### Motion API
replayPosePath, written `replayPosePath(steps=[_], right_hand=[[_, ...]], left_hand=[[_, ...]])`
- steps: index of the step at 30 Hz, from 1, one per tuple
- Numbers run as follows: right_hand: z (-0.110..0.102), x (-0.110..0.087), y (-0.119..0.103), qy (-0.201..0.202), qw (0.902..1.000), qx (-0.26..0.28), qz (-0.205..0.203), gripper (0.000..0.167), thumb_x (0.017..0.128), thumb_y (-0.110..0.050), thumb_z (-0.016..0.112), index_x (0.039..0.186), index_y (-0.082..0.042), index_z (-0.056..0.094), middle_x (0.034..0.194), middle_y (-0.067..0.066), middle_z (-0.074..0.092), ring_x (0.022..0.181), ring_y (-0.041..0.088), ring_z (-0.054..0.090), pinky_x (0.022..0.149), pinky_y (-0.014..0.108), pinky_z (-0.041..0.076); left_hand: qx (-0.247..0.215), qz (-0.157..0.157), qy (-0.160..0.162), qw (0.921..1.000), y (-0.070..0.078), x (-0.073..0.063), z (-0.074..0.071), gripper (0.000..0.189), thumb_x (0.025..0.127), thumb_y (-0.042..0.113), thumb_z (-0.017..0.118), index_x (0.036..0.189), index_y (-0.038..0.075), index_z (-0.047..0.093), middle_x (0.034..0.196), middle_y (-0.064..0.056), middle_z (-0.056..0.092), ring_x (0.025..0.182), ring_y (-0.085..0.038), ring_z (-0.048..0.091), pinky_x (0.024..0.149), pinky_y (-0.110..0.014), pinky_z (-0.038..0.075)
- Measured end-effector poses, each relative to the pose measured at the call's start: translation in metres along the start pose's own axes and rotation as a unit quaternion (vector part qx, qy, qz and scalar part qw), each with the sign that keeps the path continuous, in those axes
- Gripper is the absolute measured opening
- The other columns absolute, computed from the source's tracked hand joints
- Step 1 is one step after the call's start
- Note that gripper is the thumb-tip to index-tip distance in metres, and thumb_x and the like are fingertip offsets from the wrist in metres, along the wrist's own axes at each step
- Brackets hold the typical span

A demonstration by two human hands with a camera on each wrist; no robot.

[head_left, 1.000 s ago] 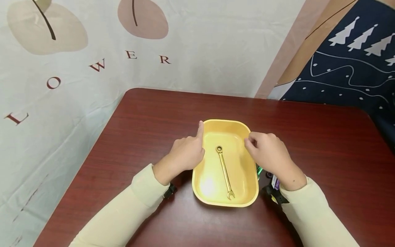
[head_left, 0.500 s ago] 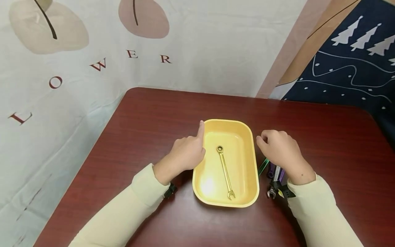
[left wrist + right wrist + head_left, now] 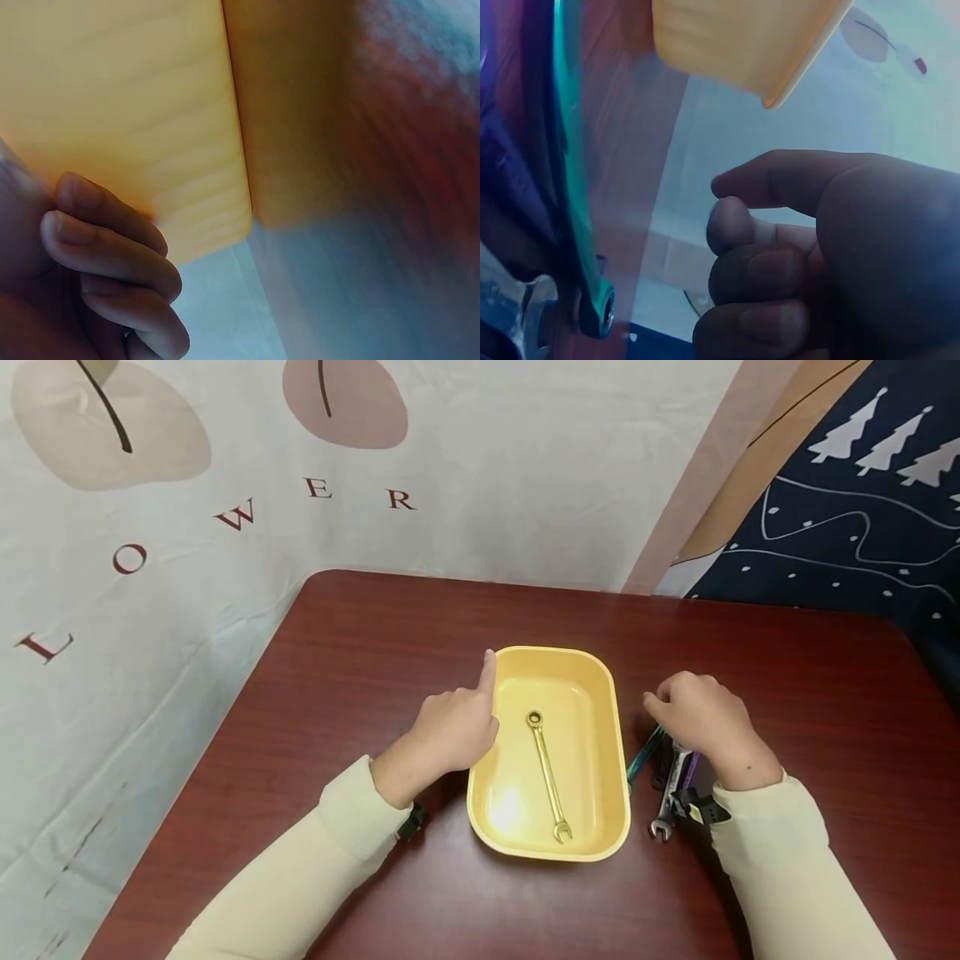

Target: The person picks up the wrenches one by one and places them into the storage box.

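Note:
A gold-coloured combination wrench (image 3: 550,777) lies inside a yellow tray (image 3: 588,718). My left hand (image 3: 456,727) grips the tray's left side, index finger straight along the rim and thumb over the edge; in the left wrist view its other fingers (image 3: 112,255) curl against the outer wall. To the right of the tray my right hand (image 3: 701,714) hovers over a group of wrenches, fingers loosely curled with nothing between them. Among these are a silver wrench (image 3: 670,802), a green-blue one (image 3: 645,758) and a purple one (image 3: 692,768), partly hidden by the hand and wrist strap.
The reddish-brown table (image 3: 390,635) carries the tray near its middle. A pale printed cloth (image 3: 510,510) hangs behind it, and a dark blue cloth with white trees (image 3: 847,543) is at the back right.
My right hand has moved right, from the tray's right rim to over the wrenches, more of which now show. My left hand, the tray and the gold wrench have stayed in place.

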State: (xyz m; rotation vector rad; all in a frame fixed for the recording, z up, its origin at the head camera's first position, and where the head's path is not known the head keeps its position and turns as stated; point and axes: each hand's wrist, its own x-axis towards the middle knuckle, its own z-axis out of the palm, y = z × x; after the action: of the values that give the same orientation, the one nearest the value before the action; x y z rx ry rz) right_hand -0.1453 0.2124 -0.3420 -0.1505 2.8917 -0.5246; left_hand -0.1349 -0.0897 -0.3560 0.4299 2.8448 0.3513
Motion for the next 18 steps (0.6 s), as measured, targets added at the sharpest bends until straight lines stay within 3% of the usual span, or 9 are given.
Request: replayPosePath(steps=[7,18], right_hand=[[0.002,0.004,0.01,-0.058,0.998,-0.006,0.023,0.046,0.097,-0.034,0.054,0.055,-0.016,0.051,0.051,-0.001,0.041,0.05,0.017,0.044,0.046,0.028,0.034],[0.004,0.005,0.016,-0.091,0.9949,-0.023,0.037,0.049,0.098,-0.04,0.054,0.057,-0.013,0.058,0.053,0.0,0.044,0.054,0.017,0.047,0.048,0.03,0.037]], left_hand=[[0.003,-0.001,0.001,1.0,0.001,0.0,-0.001,0.081,0.098,0.02,0.044,0.161,0.005,-0.005,0.048,0.003,0.042,0.041,-0.012,0.029,0.042,-0.026,0.02],[0.005,-0.003,0.0,1.0,0.001,0.001,0.0,0.081,0.099,0.02,0.045,0.161,0.006,-0.006,0.049,0.003,0.044,0.041,-0.012,0.03,0.042,-0.026,0.02]])
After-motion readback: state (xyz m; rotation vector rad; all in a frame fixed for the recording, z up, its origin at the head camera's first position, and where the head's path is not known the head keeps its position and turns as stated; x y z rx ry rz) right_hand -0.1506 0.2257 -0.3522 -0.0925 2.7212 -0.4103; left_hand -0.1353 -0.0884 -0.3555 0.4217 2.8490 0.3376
